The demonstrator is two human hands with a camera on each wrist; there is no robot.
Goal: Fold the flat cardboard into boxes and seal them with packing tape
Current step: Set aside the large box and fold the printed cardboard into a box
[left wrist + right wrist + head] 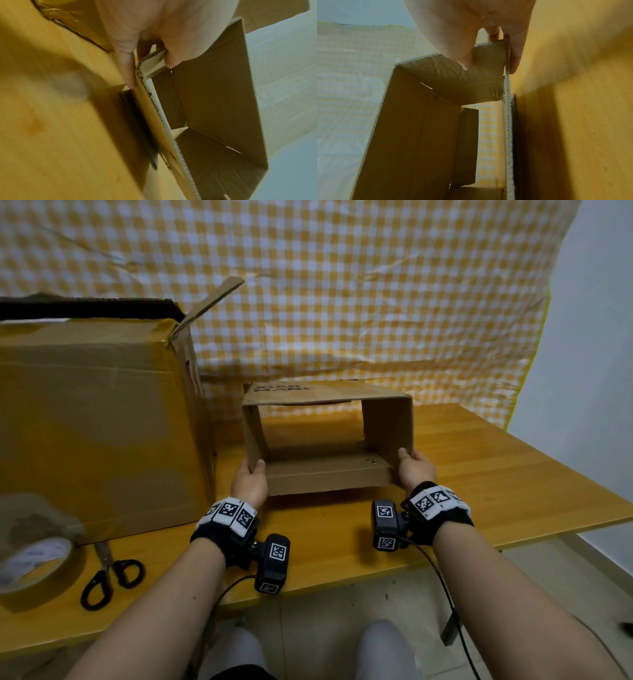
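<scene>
Head view leaves the fingers out of sight behind the walls of the small brown cardboard box (pixel 329 440), an open tube lying on the yellow wooden worktop (pixel 496 474); only thumbs show inside its near corners. Both wrist views are blurred. The left hand (pixel 249 482) pinches the box's lower left corner, thumb inside, fingers (pixel 127 70) straight outside. The right hand (pixel 416 470) pinches the lower right corner the same way. Left of the left hand, cut off by the frame edge, a large brown carton (pixel 96 419), a tape roll (pixel 34 566) and black-handled scissors (pixel 109 577).
</scene>
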